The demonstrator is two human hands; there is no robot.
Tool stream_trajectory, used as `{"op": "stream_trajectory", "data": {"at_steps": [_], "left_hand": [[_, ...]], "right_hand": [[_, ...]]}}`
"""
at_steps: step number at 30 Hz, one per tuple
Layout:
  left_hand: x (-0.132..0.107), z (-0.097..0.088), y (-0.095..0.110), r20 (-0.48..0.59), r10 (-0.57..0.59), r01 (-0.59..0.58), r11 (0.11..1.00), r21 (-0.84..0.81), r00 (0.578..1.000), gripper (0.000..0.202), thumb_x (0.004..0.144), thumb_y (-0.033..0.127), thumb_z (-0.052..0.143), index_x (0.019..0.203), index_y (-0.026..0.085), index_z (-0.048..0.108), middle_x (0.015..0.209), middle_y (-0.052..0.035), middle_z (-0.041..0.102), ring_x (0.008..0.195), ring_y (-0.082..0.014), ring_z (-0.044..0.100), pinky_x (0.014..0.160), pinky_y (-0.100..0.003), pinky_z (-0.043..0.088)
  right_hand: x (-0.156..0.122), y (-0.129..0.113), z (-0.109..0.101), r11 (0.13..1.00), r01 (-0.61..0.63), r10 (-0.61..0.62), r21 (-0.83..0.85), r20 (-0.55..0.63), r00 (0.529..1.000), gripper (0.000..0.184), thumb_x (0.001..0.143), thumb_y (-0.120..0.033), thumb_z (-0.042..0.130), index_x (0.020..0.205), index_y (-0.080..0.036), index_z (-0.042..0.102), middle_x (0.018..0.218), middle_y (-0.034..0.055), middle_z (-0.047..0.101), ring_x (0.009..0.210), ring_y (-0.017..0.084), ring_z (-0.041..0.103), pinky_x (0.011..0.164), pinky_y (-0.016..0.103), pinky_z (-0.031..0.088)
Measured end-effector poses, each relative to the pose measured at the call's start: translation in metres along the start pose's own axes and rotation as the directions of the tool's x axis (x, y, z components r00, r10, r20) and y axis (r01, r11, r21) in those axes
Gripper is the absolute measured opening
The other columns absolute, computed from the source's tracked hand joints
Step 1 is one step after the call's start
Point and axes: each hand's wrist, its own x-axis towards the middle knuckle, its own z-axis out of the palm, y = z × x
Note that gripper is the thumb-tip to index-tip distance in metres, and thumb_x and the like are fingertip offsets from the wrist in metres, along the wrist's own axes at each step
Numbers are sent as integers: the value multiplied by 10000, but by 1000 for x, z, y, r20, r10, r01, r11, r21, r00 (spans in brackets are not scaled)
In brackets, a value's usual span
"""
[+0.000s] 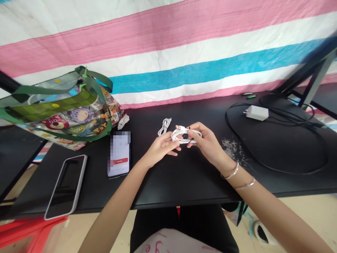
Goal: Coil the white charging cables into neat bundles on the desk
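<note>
My left hand (160, 149) and my right hand (206, 142) meet above the middle of the black table (184, 182). Between them they hold a coiled white cable (184, 136) with an orange-tipped plug at its top. Left fingers pinch the coil's left side; right fingers close round its right side. Two bracelets sit on my right wrist. A second small coiled white cable (164, 126) lies on the table just beyond my left hand.
A cartoon-printed tote bag (65, 112) with green straps stands at the left. Two phones lie near it, one dark (66, 186) and one lit (119, 154). A white charger (256, 112) with black cables lies at the right, by a black stand. Striped sheeting hangs behind.
</note>
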Motion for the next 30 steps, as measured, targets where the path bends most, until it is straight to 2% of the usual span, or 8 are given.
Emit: {"op": "stream_trajectory", "data": {"at_steps": [4, 12, 16, 20, 25, 30], "left_hand": [[1, -1, -1, -13, 28, -28, 1000, 6, 1000, 373, 662, 499, 715, 807, 170, 618, 788, -16, 653, 704, -114, 642, 576, -199, 551], [1, -1, -2, -26, 29, -28, 999, 41, 999, 413, 638, 535, 720, 771, 164, 596, 835, -36, 674, 747, -131, 659, 604, -222, 558], [1, 0, -1, -50, 18, -18, 1000, -4, 999, 415, 597, 525, 760, 748, 165, 618, 866, -41, 680, 806, -147, 664, 634, -232, 569], [2, -1, -3, -53, 60, -63, 997, -55, 997, 488, 610, 618, 712, 780, 164, 664, 917, -58, 668, 884, -168, 654, 687, -256, 584], [3, 0, -4, -60, 27, -36, 987, -158, 998, 519, 557, 648, 730, 740, 167, 667, 872, -36, 643, 826, -145, 642, 703, -264, 588], [3, 0, -4, -23, -7, 3, 984, -177, 1000, 533, 537, 660, 733, 716, 169, 628, 841, -23, 625, 809, -133, 626, 702, -264, 579]], "right_hand": [[0, 1, 0, 1000, -9, 9, 16, -5, 1000, 430, 629, -551, 747, 765, -200, 539, 599, -64, 561, 475, 73, 553, 465, 219, 531], [-1, -1, 2, 1000, 17, -18, 24, 37, 999, 435, 635, -567, 739, 748, -207, 522, 583, -68, 557, 462, 77, 550, 453, 223, 521], [-1, -2, 1, 1000, 12, -14, 28, 49, 999, 430, 641, -564, 737, 746, -208, 519, 574, -69, 554, 451, 73, 540, 456, 223, 520], [-1, -3, 0, 998, -18, 16, 57, 34, 999, 435, 630, -556, 749, 748, -206, 519, 584, -74, 553, 460, 70, 546, 466, 220, 527], [-1, -2, 1, 997, -20, 18, 73, 41, 999, 432, 632, -549, 750, 740, -205, 511, 586, -75, 559, 462, 68, 546, 460, 215, 522], [-1, -1, 1, 996, -19, 14, 83, 59, 998, 425, 634, -534, 755, 746, -202, 515, 565, -78, 561, 463, 65, 552, 457, 197, 510]]}}
